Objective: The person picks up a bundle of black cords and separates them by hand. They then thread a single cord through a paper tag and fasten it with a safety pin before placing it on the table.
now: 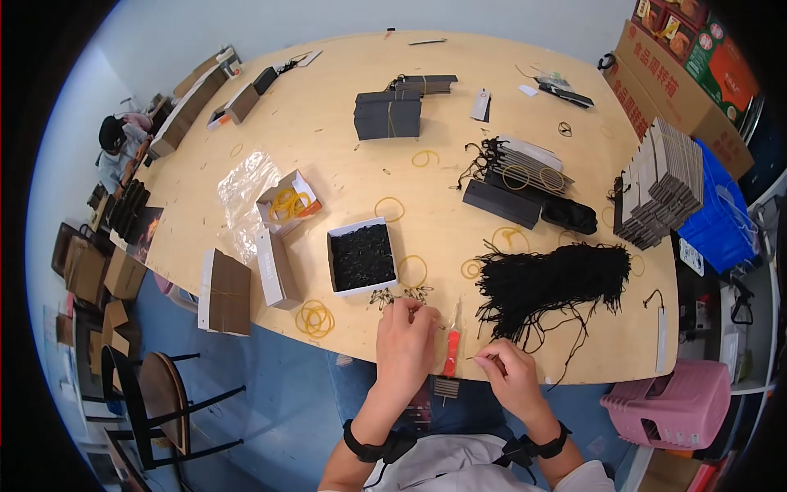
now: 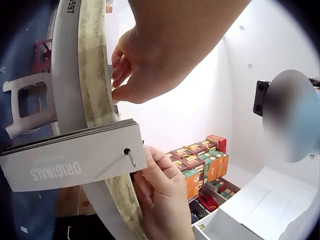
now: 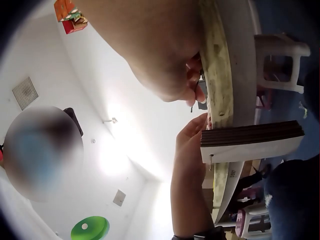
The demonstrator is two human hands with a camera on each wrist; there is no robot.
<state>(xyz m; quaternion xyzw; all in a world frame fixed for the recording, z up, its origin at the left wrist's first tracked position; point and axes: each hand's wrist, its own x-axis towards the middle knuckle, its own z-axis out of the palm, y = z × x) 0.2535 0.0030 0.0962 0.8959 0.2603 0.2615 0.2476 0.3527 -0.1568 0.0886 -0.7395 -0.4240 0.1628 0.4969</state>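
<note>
In the head view my left hand [image 1: 406, 340] reaches over the table's front edge, fingers bent down at a small pile of dark safety pins [image 1: 399, 295]. Its fingertips are hidden, so I cannot tell whether it holds a pin. My right hand [image 1: 510, 375] pinches a thin black cord [image 3: 196, 95] between thumb and forefinger. Between the hands lies a red-handled tool [image 1: 452, 353] with a clear tip cover. A stack of printed card tags [image 2: 75, 157] juts out from the table edge, a metal rod through its punched hole.
Left of centre stand a box of black pins [image 1: 361, 258] and a box of rubber bands [image 1: 289, 202]. A bundle of black cords [image 1: 553, 283] spreads to the right. Tag stacks [image 1: 660, 184] and a blue crate [image 1: 721, 209] stand farther right. Another person [image 1: 123, 148] sits far left.
</note>
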